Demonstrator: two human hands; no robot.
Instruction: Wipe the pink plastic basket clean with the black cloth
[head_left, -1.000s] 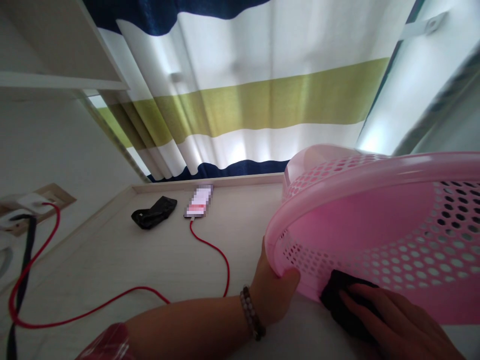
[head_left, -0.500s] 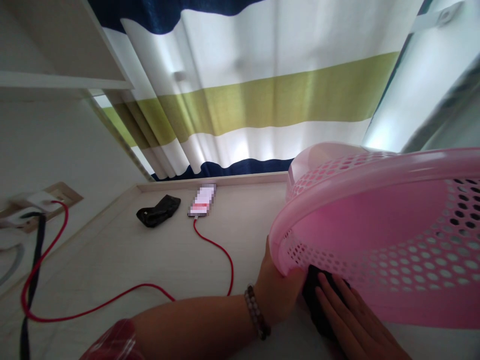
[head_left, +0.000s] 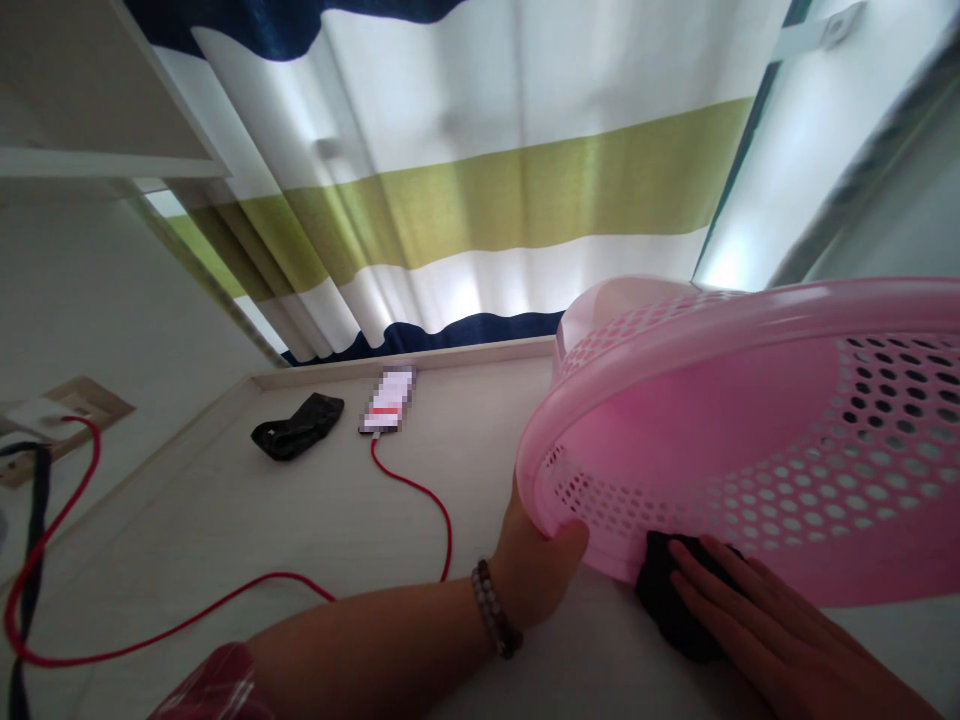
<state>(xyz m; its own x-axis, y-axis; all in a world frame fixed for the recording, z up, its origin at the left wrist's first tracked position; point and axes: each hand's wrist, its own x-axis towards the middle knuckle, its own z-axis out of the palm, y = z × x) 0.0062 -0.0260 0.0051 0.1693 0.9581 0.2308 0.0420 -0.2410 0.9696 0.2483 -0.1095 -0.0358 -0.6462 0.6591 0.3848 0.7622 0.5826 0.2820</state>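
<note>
A pink plastic basket (head_left: 645,360) with rows of round holes lies tipped on its side at the right, its opening partly towards me. My left hand (head_left: 536,560) grips its rim at the near left, the thumb over the edge and the other fingers hidden behind. Under the stretched fingers of my right hand (head_left: 787,630) is a black cloth (head_left: 675,600), pressed against the lower outer wall of the basket. A beaded bracelet (head_left: 495,608) circles my left wrist.
On the pale desktop (head_left: 285,510) lie a phone (head_left: 388,400) with a red charging cable (head_left: 442,510) and a crumpled black item (head_left: 298,427). The cable runs to a wall socket (head_left: 90,400) at left. A striped curtain (head_left: 487,200) hangs behind.
My right hand and the black cloth have slid right along the basket's side, away from my left hand. The left hand keeps its hold on the rim. The whole view has shifted slightly.
</note>
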